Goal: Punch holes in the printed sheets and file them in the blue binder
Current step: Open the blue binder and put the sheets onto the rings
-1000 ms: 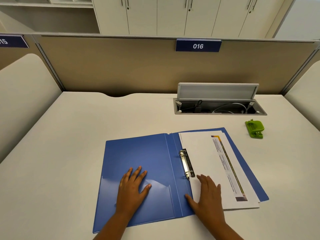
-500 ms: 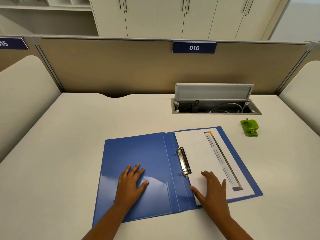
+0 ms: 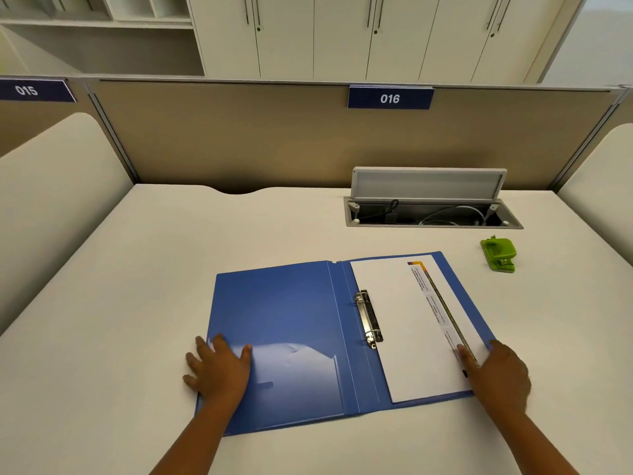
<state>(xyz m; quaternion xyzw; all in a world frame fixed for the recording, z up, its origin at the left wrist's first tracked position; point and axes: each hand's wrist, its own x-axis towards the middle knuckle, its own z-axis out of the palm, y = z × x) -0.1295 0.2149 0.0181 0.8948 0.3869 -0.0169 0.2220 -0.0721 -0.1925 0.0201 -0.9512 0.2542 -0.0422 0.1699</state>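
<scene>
Blue binder, white sheets, green punch on a pale counter

The open binder (image 3: pixel 284 313) is plain mid-blue, with a glossy clear pocket low on its left cover and a silver metal ring clip (image 3: pixel 368 318). The sheets (image 3: pixel 404 323) are white; the lower one shows a strip of dark print lines with a thin yellow-and-dark band and an orange-purple corner mark. The hole punch (image 3: pixel 498 254) is lime green. The counter (image 3: pixel 171 269) is off-white, the partition (image 3: pixel 239 138) beige, its number plate (image 3: pixel 389 98) navy with white "016".

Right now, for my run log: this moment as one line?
binder open | sheets inside, beside rings | left hand, right hand flat | punch untouched
</scene>
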